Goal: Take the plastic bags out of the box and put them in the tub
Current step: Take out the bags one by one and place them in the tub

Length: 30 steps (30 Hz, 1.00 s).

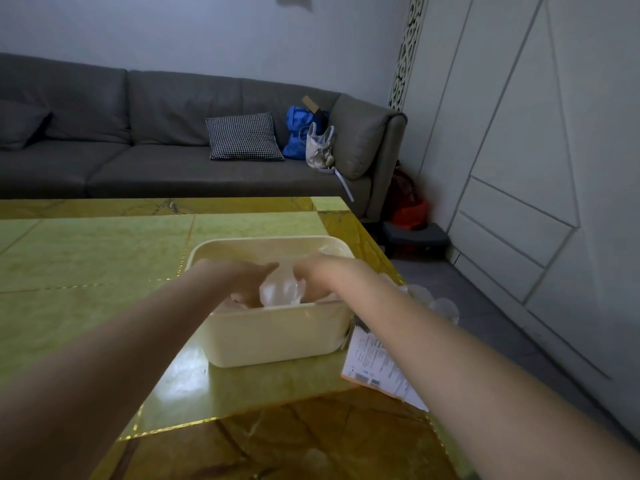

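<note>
While both arms reach into the cream tub [277, 336] near the table's [86, 258] right edge, the left hand [242, 271] and right hand [320, 273] press clear plastic bags [280, 289]; finger positions cannot be told.

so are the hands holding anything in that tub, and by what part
Both the left hand and right hand reach down into the tub at a crumpled clear plastic bag. Their fingers are hidden inside, so an actual grip cannot be told.

A single head-worn wide-angle view looks forward and down from the person's own eye level, close over the yellow-green bench [86, 258], past a cream tub [277, 336] toward a grey sofa [138, 133]; its edges seem bent, probably by the lens.
</note>
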Each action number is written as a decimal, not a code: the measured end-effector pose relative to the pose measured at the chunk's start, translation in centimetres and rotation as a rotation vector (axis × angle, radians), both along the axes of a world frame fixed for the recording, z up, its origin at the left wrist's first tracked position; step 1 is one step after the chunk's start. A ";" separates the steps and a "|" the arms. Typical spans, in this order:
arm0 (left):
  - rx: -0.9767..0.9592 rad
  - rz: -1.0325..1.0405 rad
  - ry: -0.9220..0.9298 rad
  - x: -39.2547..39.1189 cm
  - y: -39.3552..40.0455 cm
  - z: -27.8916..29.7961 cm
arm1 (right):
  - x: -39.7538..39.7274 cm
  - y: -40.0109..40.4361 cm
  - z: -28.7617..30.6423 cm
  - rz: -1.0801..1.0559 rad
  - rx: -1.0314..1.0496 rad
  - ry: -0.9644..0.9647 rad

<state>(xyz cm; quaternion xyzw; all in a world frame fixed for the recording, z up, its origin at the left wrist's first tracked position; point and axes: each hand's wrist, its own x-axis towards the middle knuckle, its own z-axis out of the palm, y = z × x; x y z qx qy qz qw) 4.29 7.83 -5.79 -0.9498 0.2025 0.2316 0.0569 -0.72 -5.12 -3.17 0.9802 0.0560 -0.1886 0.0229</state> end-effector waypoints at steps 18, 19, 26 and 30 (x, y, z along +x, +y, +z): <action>-0.600 -0.297 -0.219 -7.3 -5.0 6.7 | -6.3 -8.5 8.1 -0.285 0.351 -0.162; -0.637 -0.330 -0.149 -8.2 -6.1 6.7 | -6.9 -9.4 8.0 -0.306 0.351 -0.134; -0.661 -0.504 -0.188 -11.1 -9.8 6.2 | -9.9 -11.9 5.9 -0.391 0.584 -0.064; -0.849 -0.359 -0.223 -10.4 -10.2 7.4 | -10.7 -12.5 4.6 -0.393 0.623 -0.083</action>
